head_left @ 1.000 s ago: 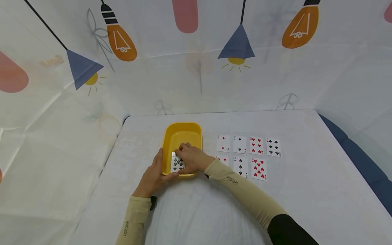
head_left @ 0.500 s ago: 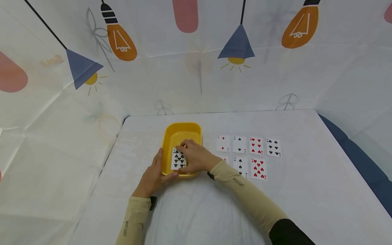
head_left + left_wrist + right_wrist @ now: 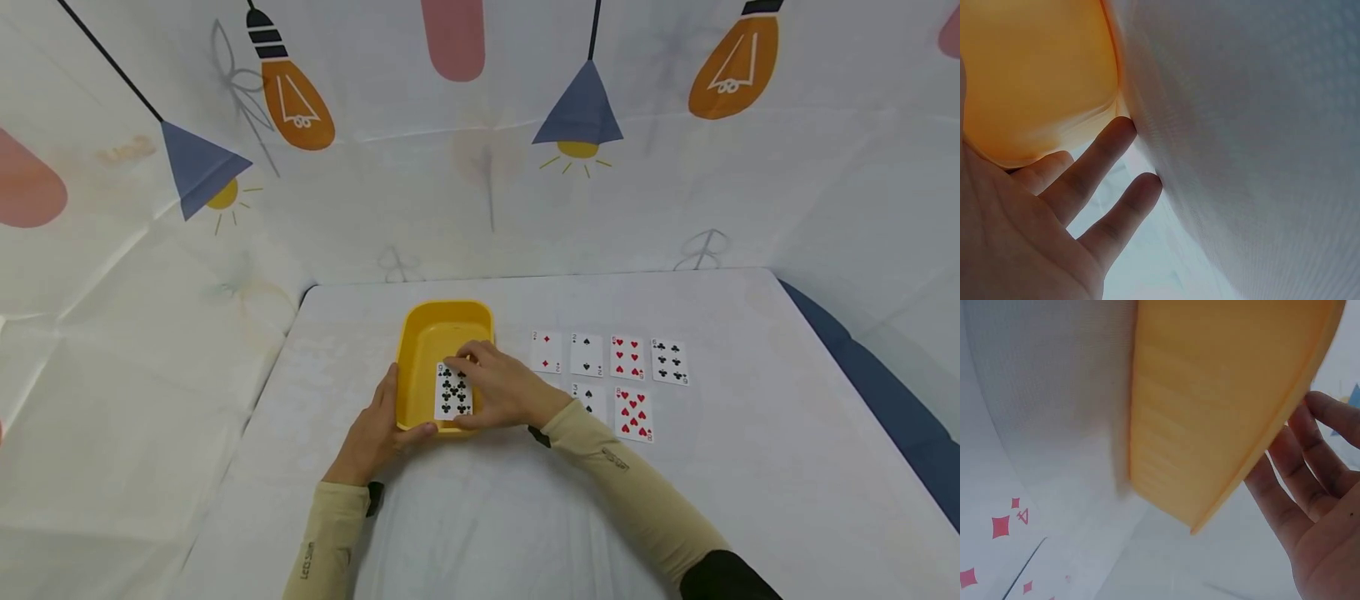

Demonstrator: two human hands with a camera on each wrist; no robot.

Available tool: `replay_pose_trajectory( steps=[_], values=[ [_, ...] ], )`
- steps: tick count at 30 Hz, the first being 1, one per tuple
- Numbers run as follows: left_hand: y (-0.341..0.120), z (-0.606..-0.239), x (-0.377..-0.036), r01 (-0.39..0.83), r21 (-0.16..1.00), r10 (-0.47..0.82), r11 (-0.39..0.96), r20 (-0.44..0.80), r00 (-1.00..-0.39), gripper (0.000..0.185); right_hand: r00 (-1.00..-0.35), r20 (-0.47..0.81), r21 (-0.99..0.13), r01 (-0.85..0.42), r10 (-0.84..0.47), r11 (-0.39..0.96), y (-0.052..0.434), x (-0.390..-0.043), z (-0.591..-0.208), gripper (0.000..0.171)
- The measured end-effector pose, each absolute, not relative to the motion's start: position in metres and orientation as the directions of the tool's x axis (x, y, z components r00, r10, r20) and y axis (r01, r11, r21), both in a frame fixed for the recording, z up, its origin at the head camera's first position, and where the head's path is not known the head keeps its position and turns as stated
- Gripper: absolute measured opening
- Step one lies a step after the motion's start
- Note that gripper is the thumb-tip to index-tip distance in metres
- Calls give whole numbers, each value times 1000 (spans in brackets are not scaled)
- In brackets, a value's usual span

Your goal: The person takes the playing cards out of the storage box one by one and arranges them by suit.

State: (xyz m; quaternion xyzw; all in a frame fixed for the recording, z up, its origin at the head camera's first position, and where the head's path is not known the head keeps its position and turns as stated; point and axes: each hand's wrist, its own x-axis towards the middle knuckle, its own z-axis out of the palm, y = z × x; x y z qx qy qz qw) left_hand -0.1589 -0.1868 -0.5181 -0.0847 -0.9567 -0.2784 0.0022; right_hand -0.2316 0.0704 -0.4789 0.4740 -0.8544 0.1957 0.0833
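White sheeting printed with lamps and bulbs backs a white-covered desk. On the desk, a yellow tray sits left of centre. The left hand grips the tray's near left wall: thumb over the near rim, fingers straight along the outside, as the left wrist view confirms. To the right of the tray, face-up cards lie in two rows flat on the desk. The right hand pinches the nine of clubs, fingers curled at its right edge. This card is face up above the tray's near end.
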Motion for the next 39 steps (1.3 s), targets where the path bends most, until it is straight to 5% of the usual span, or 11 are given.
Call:
replay_pose_trajectory(
  steps=[19, 39],
  values=[
    [-187, -515, -157, 131, 548, 139, 826, 28, -990, 124, -580, 330, -295, -813, -744, 503, 108, -222, -466, 82],
    [-187, -518, -158, 171, 565, 169, 807, 56, -984, 122, -714, 210, -366, -691, -668, 623, 190, -207, -474, 83]
  ],
)
